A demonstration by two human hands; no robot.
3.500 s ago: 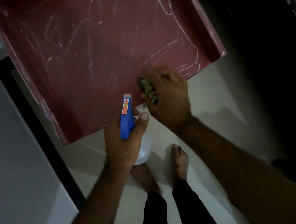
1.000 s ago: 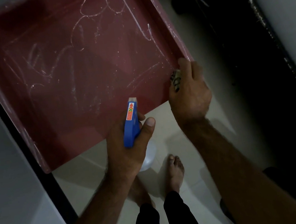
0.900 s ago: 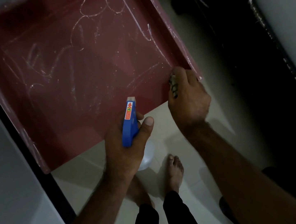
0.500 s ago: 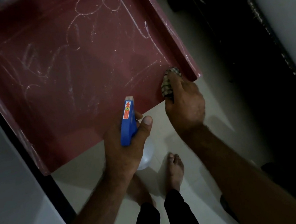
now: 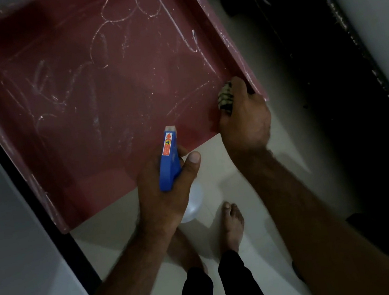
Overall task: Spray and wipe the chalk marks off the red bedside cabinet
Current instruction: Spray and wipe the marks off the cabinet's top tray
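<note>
Red cabinet (image 5: 99, 105) fills 11 o'clock, chalk marks (image 5: 109, 32) across its top. Right hand (image 5: 244, 118) presses bunched cloth (image 5: 225, 96) at cabinet's 4 o'clock corner. Left hand (image 5: 167, 190) grips blue-headed spray bottle (image 5: 168, 160), fingers curled round it.

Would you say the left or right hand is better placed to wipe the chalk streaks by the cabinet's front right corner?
Right, I'd judge. The right hand grips the cloth at that corner, just beside the streaks; the left hand holds the spray bottle and no cloth.
</note>
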